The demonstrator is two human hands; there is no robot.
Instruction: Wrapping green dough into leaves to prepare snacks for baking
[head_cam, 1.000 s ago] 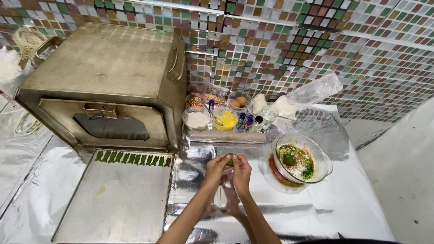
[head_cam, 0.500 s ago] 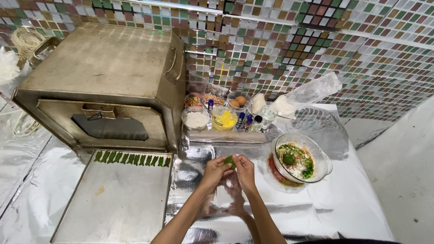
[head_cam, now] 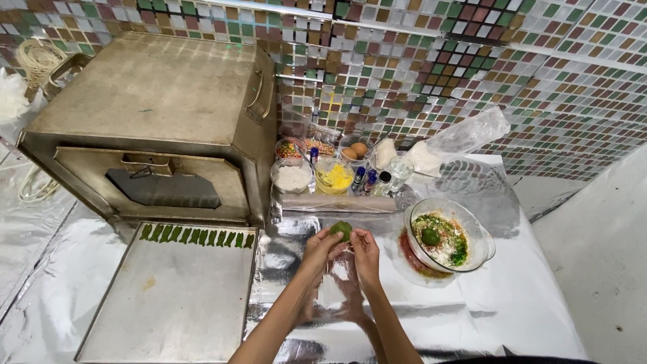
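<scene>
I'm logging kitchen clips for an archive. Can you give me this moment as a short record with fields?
Surface: foil-covered table
Left hand: fingertips on a small green piece
Right hand: beside the same piece; contact unclear
Tray: row of green strips along far edge
Glass bowl: chopped mix with a green lump
Behind: metal oven, small ingredient bowls

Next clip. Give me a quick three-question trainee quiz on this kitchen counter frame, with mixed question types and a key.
1. True or false: the metal tray carries one row of green pieces along its far edge.
2. What sits between the left hand and the right hand? A) an egg B) a green ball C) a bottle
3. Fill in: the glass bowl of mixed filling stands to the person's ____.

Key: 1 true; 2 B; 3 right.
</scene>
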